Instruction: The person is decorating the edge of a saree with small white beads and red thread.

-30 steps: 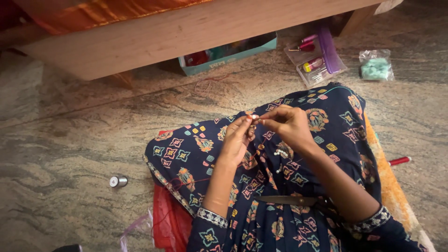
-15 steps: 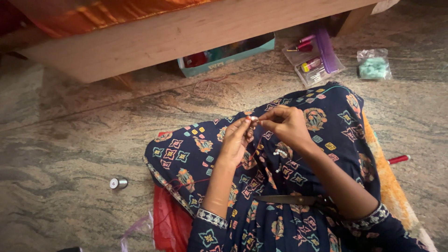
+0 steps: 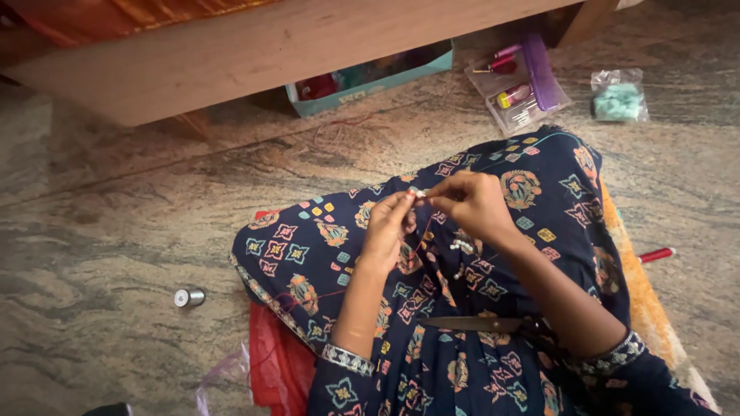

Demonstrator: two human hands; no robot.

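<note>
I sit on the floor with a dark blue patterned garment [image 3: 331,246] over my lap. My left hand [image 3: 388,225] and my right hand [image 3: 476,204] meet above the lap, fingertips pinched together around a small white bead [image 3: 417,192] and a thin red thread [image 3: 420,231]. A short string of white beads [image 3: 462,248] hangs just below my right hand. A pair of scissors [image 3: 474,324] lies on the garment near my right forearm. Whether a needle is in my fingers I cannot tell.
A silver thread spool [image 3: 188,297] stands on the stone floor at left. Under a wooden bench edge [image 3: 270,54] sit a teal box [image 3: 370,81], an open clear plastic case [image 3: 518,96] and a small bag of green material [image 3: 620,96]. A red pen-like tool [image 3: 655,255] lies at right; red cloth [image 3: 274,362] below.
My hands have stayed pinched together at the same spot, with only slight finger movement. Nothing else has shifted.
</note>
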